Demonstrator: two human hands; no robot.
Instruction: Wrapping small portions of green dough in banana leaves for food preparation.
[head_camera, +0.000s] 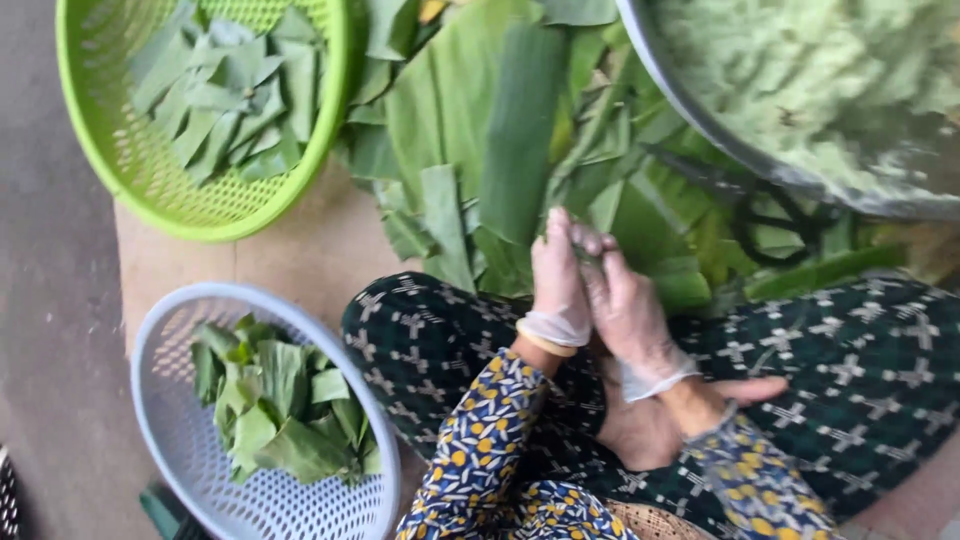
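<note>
Grey floor and a tan mat (300, 250) underlie a heap of banana leaves (480, 130), the landmark here. One long leaf strip (520, 130) lies on the heap, long axis near-vertical, its near end pointing to the hands. Left hand (558, 275) and right hand (625, 310), both in thin gloves, meet at the heap's near edge, fingers extended upward and pressed close; what they pinch is blurred. Left of the heap, a green basket (95, 150) is cut off above; a white basket (165, 400) sits nearer. Right of it, a metal basin (700, 120) is cropped; dark scissors (770, 215) are indistinct.
</note>
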